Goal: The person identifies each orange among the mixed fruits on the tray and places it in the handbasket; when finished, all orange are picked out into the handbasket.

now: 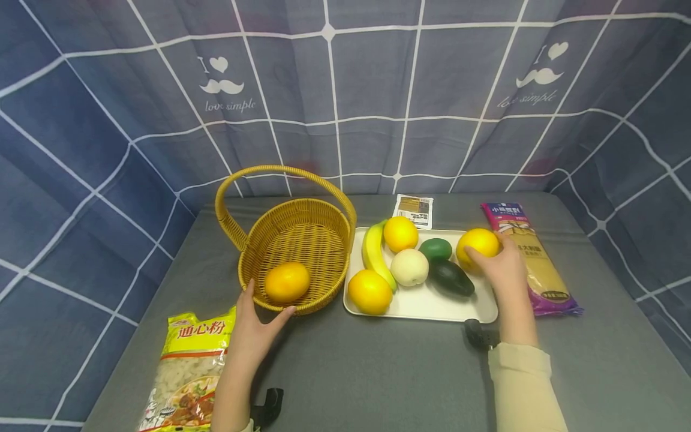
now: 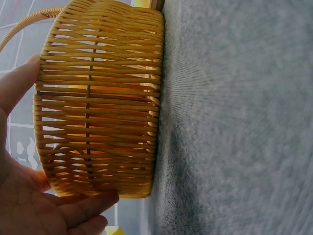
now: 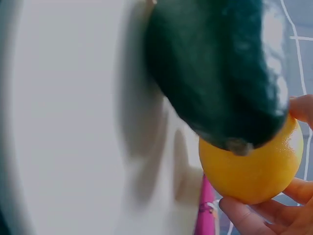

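Observation:
My left hand holds the near rim of a wicker basket, thumb and fingers spread along its edge. Inside lies an oval orange-yellow fruit, partly seen through the weave in the left wrist view. At the right end of a white tray, my right hand grips an orange between thumb and fingers. A dark green avocado-like fruit lies just left of that hand and covers part of the orange in the right wrist view.
The tray also bears a banana, two more oranges, a pale round fruit and a smaller green fruit. A macaroni bag lies left, a pasta packet right. Behind the tray is a small packet.

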The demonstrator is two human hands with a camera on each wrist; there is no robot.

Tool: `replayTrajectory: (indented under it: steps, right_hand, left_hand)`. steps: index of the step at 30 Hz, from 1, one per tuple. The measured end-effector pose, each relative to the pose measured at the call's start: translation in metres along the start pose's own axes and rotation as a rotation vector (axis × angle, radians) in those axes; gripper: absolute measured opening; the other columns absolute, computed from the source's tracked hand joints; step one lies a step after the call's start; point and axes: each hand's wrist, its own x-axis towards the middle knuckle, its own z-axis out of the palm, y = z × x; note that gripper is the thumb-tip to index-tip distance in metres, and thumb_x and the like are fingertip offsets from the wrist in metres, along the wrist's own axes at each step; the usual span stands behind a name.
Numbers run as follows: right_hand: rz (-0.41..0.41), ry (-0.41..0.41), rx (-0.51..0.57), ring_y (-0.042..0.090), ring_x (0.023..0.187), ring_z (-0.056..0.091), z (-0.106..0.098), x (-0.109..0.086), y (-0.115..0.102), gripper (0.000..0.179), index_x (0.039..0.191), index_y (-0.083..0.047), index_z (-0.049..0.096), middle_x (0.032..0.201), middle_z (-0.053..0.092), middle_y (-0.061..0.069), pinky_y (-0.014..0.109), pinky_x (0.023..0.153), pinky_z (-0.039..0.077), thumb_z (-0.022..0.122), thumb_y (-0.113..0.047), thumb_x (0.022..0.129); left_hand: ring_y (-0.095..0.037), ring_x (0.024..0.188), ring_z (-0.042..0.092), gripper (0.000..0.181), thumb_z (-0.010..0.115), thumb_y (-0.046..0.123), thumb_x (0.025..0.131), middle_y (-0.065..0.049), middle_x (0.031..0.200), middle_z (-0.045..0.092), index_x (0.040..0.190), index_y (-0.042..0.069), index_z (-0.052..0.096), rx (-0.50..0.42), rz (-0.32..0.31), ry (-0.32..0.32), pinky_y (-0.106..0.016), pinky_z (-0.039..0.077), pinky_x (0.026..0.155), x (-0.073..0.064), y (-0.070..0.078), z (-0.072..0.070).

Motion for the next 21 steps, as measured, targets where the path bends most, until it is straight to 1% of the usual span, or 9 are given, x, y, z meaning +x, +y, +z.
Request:
replayTrajectory:
  steps: [5,12,14,16,18,20,21]
  right_hand:
    - [-0.003,0.024,0.034,0.047,0.126,0.041,-0.004,-0.002,-0.006,0.087,0.148,0.004,0.028,0.144,0.038,0.03,0.058,0.103,0.034,0.069,-0.042,0.087]
    - [-0.055,0.07,0.08,0.046,0.124,0.044,-0.012,-0.009,-0.02,0.084,0.149,-0.002,0.032,0.144,0.04,0.025,0.057,0.101,0.037,0.07,-0.042,0.086]
    - [-0.056,0.078,0.093,0.045,0.123,0.046,-0.014,-0.012,-0.026,0.084,0.15,-0.004,0.032,0.145,0.04,0.023,0.055,0.099,0.039,0.07,-0.042,0.085]
    - [-0.057,0.087,0.111,0.043,0.12,0.048,-0.016,-0.015,-0.032,0.083,0.15,-0.007,0.032,0.145,0.04,0.02,0.051,0.095,0.044,0.071,-0.041,0.085]
    - [-0.056,0.099,0.121,0.038,0.113,0.051,-0.018,-0.018,-0.039,0.081,0.15,-0.012,0.033,0.143,0.043,0.018,0.043,0.087,0.048,0.071,-0.042,0.085]
    - [-0.058,0.11,0.141,0.033,0.107,0.051,-0.018,-0.022,-0.047,0.08,0.15,-0.015,0.035,0.141,0.045,0.015,0.034,0.078,0.046,0.072,-0.041,0.084]
    - [-0.063,0.111,0.147,0.031,0.106,0.051,-0.018,-0.025,-0.05,0.08,0.15,-0.016,0.035,0.14,0.045,0.014,0.031,0.076,0.045,0.072,-0.041,0.084]
  left_hand:
    - [-0.044,0.141,0.014,0.112,0.067,0.063,0.08,-0.025,0.157,0.006,0.156,0.012,0.001,0.002,-0.005,0.002,-0.064,0.024,0.106,-0.001,0.0,-0.001]
    - [-0.045,0.141,0.015,0.113,0.068,0.062,0.08,-0.025,0.157,0.007,0.156,0.012,0.002,-0.004,-0.005,0.006,-0.064,0.025,0.105,-0.002,0.0,0.0]
    - [-0.045,0.141,0.014,0.113,0.067,0.063,0.08,-0.025,0.157,0.007,0.156,0.012,0.001,-0.008,-0.003,0.006,-0.064,0.025,0.105,-0.002,0.0,0.0]
    - [-0.044,0.142,0.014,0.113,0.067,0.064,0.08,-0.024,0.157,0.006,0.156,0.012,0.001,-0.014,0.002,0.004,-0.063,0.024,0.106,-0.002,0.0,0.0]
    - [-0.044,0.142,0.013,0.113,0.066,0.064,0.079,-0.024,0.158,0.006,0.156,0.013,0.0,-0.016,0.005,0.001,-0.063,0.024,0.106,-0.001,0.0,0.0]
    - [-0.044,0.142,0.013,0.113,0.066,0.064,0.079,-0.024,0.158,0.005,0.156,0.013,0.0,-0.015,0.008,0.002,-0.063,0.024,0.106,-0.001,-0.001,0.0]
    - [-0.044,0.142,0.013,0.113,0.066,0.064,0.079,-0.024,0.158,0.005,0.156,0.013,0.001,-0.014,0.009,0.002,-0.064,0.024,0.106,-0.001,-0.001,0.0]
